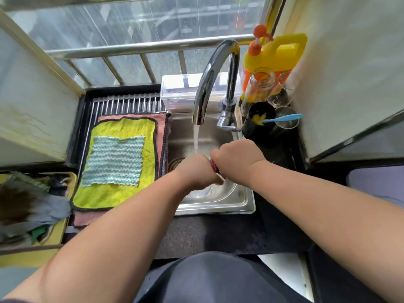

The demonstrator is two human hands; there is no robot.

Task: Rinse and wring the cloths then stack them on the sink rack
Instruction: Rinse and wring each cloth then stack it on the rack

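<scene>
Running tap (209,84) over a steel sink (240,204), black counter (218,232), window (131,22) at twelve o'clock, cloths (122,193) stacked on the rack (122,103) at nine o'clock, left hand (196,171) and right hand (238,158) clenched round a red cloth (214,166) at centre

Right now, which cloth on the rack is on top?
The small teal-and-white striped cloth, lying on the bigger yellow cloth, which itself covers the pink cloth at the bottom.
</scene>
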